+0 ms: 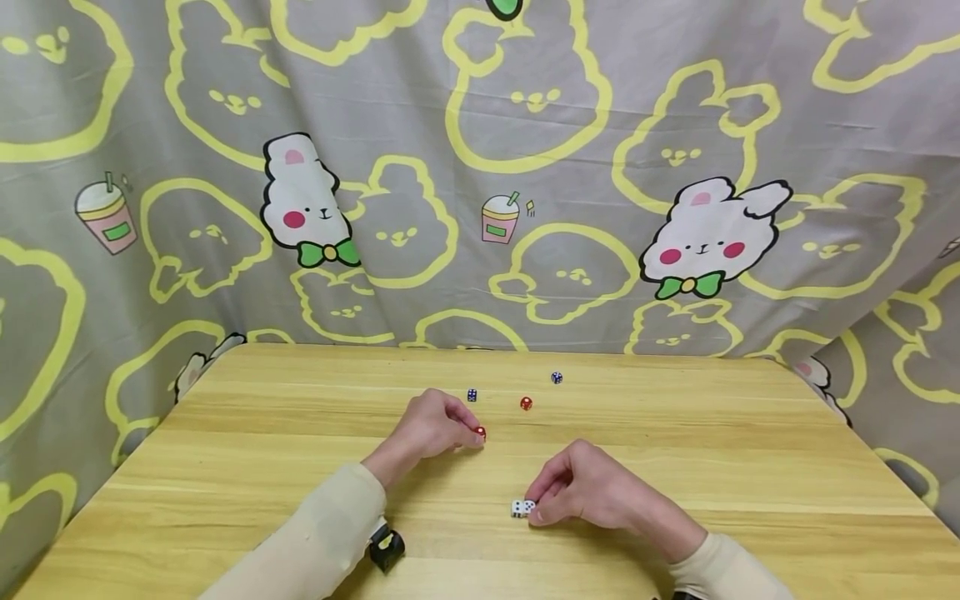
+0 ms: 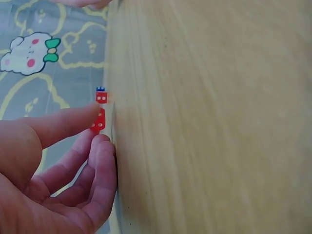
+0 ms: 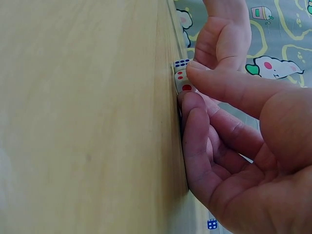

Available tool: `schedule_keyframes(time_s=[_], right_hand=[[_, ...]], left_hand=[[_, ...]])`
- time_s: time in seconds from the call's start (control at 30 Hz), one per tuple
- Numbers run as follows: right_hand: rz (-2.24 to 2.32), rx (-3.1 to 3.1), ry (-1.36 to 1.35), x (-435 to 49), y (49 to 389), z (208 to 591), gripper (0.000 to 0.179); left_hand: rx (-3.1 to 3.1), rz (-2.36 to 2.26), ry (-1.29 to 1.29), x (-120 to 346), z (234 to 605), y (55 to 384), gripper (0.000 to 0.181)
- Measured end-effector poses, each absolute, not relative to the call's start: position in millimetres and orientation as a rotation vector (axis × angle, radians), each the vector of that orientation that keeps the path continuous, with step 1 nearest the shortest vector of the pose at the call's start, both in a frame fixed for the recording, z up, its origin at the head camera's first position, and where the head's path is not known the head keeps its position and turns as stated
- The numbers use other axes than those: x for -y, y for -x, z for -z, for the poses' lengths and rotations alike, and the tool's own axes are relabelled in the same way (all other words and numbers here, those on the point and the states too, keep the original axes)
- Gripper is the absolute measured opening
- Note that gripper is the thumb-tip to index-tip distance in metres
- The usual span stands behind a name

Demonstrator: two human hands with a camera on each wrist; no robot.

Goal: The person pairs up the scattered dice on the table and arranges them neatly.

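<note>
Near the middle of the table, my left hand (image 1: pixel 433 427) pinches a red die (image 1: pixel 481 432) between thumb and fingers. The left wrist view shows this red die (image 2: pixel 99 120) with white pips, partly covered by the fingers. Closer to me and to the right, my right hand (image 1: pixel 588 493) pinches a white die (image 1: pixel 531 506). A second white die (image 1: pixel 517 508) sits right beside it on the left. In the right wrist view the pinched white die (image 3: pixel 184 82) shows red pips, and the other white die (image 3: pixel 181 64) shows blue pips behind it.
Farther back on the wooden table (image 1: pixel 270 433) lie a blue die (image 1: pixel 472 395), another red die (image 1: pixel 527 403) and a second blue die (image 1: pixel 557 377). A patterned grey curtain (image 1: pixel 420 125) hangs along the table's far edge and both sides.
</note>
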State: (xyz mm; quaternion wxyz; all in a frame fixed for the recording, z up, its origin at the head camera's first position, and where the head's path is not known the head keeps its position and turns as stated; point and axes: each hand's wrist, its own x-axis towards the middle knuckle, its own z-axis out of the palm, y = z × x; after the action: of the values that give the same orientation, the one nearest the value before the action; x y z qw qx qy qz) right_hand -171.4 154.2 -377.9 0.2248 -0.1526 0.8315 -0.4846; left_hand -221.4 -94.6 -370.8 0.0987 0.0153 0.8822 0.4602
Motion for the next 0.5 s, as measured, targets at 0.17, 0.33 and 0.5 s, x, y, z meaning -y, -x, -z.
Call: schedule_keyframes(time_s=[0.17,0.33,0.5], right_hand=[[1.326,-2.297,0.414,-155.1,171.1,377.7,0.017],[1.327,-2.293,0.415,-155.0,171.6,377.1,0.016],[1.324,-2.294,0.422,-154.5,171.8,376.4,0.016]], left_hand=[[-2.561,-1.413,-0.043,94.3,369.7,218.8,0.017],[-2.496,-1.445,-0.062,92.2,368.9,213.8,0.017],[-2.462,-1.450,-0.097,87.3,368.3,206.7,0.018]])
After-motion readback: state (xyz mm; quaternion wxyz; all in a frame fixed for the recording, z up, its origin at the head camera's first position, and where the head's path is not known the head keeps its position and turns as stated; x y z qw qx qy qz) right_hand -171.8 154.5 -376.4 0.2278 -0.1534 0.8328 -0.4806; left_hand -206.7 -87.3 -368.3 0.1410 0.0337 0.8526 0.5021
